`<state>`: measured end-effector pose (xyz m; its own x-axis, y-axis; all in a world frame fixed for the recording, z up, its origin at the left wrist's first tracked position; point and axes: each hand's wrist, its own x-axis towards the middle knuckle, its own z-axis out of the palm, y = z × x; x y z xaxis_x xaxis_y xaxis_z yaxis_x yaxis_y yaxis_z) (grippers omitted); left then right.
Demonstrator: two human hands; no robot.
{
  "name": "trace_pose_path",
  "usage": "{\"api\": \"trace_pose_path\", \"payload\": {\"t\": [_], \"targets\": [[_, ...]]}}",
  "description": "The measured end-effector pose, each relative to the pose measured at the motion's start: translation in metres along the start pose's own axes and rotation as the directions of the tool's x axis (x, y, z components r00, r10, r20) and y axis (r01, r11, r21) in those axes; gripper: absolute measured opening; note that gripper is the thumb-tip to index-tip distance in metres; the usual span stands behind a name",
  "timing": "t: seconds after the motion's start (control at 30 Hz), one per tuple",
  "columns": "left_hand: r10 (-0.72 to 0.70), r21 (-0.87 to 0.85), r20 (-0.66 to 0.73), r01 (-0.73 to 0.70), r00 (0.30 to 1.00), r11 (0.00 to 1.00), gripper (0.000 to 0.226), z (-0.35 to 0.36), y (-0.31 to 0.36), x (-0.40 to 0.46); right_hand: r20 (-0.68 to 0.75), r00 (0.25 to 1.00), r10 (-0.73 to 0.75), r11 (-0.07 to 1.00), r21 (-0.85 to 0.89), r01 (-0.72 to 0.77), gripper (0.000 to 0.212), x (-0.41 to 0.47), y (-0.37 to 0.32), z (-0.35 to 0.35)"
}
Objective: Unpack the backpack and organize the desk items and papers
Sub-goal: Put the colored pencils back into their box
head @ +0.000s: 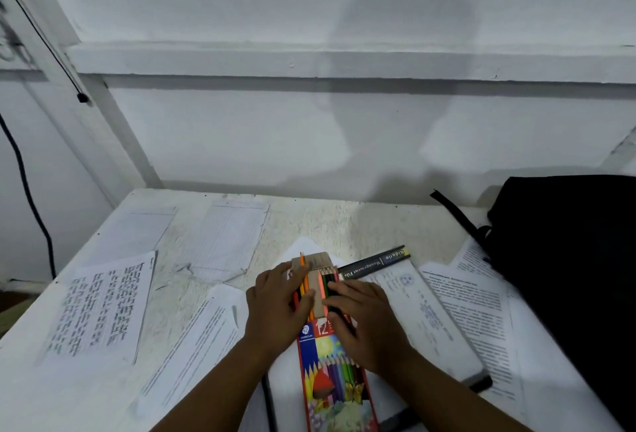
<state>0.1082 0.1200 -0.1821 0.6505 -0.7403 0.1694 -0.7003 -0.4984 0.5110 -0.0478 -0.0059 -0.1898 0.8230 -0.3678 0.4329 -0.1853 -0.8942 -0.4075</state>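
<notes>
A: Where were we w/ the pencils?

B: We had the coloured-pencil box (332, 373) lying flat on the desk (344, 221) right in front of us, on top of some papers, flap end open and pointing away. Our left hand (275, 311) lay over its left side w/ the fingers curled round a few loose pencils (303, 280), an orange one sticking out past the flap. Our right hand (364, 321) pressed flat, fingers fairly straight, on the pencils at the box mouth, holding them down, not gripping.

A: So packing them in?

B: Prob. lining them up to slide back in, we judged. Couldn't tell how many were already seated.

A: And around it?

B: A dark file spine (375, 264) lay just beyond the box, angled to the right. A printed sheet (103, 307) sat well left, two ruled sheets (220, 239) farther back, more printed pages (478, 307) on the right, all scattered, none stacked.

A: Backpack?

B: The black backpack (571, 259) sat at the desk's right edge, strap trailing. Whether anything was left inside, we couldn't see.

A: So how far along?

B: Unpacking looked mostly done; organizing barely begun. Pencils first, then papers to gather & stack, file to place
</notes>
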Motion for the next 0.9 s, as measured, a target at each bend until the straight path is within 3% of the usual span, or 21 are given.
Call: {"api": "trace_pose_path", "payload": {"t": [0.2, 0.47, 0.63, 0.77, 0.9], "targets": [[0.078, -0.225, -0.139, -0.108, 0.987, 0.968, 0.036, 0.005, -0.008, -0.005, 0.000, 1.000, 0.007, 1.000, 0.008, -0.007, 0.026, 0.000, 0.000, -0.001], [0.189, -0.301, -0.178, -0.236, 0.966, 0.924, 0.018, 0.000, -0.007, -0.007, 0.011, 0.999, 0.034, 0.999, -0.015, -0.034, 0.026, 0.001, -0.003, -0.004], [0.147, -0.324, -0.145, -0.188, 0.978, 0.927, 0.023, -0.002, -0.005, -0.006, 0.087, 0.992, 0.095, 0.995, -0.022, -0.093, 0.029, 0.005, -0.009, -0.009], [0.029, -0.367, -0.043, -0.043, 0.999, 0.929, 0.013, -0.011, 0.000, 0.002, 0.220, 0.960, 0.171, 0.984, 0.010, -0.177, 0.034, 0.014, -0.011, -0.021], [-0.026, -0.240, -0.031, 0.018, 0.999, 0.971, 0.007, -0.026, 0.021, 0.017, 0.232, 0.939, 0.255, 0.942, 0.158, -0.295, 0.034, 0.007, -0.007, -0.043]]}}
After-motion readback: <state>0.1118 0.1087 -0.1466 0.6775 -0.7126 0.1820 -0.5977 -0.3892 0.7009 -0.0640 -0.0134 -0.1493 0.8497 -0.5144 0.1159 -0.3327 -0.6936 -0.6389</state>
